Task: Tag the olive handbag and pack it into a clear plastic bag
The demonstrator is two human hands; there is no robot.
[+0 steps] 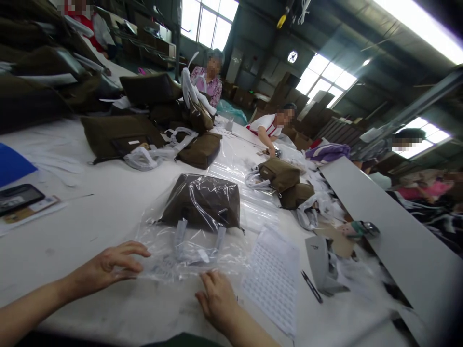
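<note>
Where the long white work table runs away from the viewer, it carries, near its front edge, a dark brown fabric bag with pale straps, sealed inside a clear plastic sleeve that lies flat. More brown bags of the same kind are stacked further back and to the left, loose and unwrapped. Beside the sleeve, to the right, lies a white sheet printed with rows of small labels; past it, a small black pair of snips. At far left rests a black phone. Left hand: fingers spread, pressing the sleeve's near left corner, apparently flat rather than gripping. Right hand: fingertips on the sleeve's near edge, unclenched, holding nothing.
</note>
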